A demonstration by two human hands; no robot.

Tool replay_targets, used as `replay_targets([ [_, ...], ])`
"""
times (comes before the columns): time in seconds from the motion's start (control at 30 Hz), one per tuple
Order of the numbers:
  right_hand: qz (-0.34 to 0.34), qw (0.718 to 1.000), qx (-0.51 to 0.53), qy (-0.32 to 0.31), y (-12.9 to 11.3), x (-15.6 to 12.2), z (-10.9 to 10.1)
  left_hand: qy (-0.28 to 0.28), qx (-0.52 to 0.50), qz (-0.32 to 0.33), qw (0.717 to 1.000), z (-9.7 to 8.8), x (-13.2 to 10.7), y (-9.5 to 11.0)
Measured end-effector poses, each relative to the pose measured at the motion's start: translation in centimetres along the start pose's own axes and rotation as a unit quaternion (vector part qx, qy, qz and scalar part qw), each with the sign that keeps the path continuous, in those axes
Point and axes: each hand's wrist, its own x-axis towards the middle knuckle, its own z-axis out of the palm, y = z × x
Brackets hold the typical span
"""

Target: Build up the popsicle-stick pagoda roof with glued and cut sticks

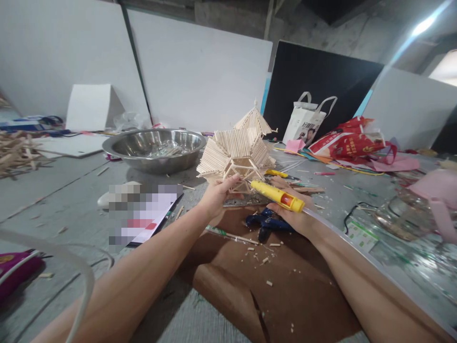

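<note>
A model house of thin wooden sticks [237, 151] stands on the grey table, its roof panels fanned out and a small peaked top behind. My left hand [218, 196] grips the lower front frame of the model with closed fingers. My right hand [293, 212] is wrapped round a yellow glue gun [276, 195], whose nozzle points left at the model's base, close to my left fingers. A clear glue stick runs back from the gun along my right forearm.
A steel bowl [156, 148] sits left of the model. Blue pliers [266, 223] lie on brown cardboard [285, 290] below my hands. Loose sticks pile at far left [16, 152]. A white bag [307, 121], red packaging [348, 140] and a glass jar [402, 216] crowd the right.
</note>
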Motion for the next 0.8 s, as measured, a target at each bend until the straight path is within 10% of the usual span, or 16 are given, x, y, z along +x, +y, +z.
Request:
replay_targets([
  [0.4,0.007,0.999,0.032,-0.028,-0.4,0.1,-0.5,0.023,0.005,0.019,1.0,0.3,-0.2,-0.2],
  [0.8,0.016,0.999,0.035,-0.036,-0.2,0.1,-0.3,0.262,0.249,0.222,0.906,-0.6,-0.4,-1.0],
])
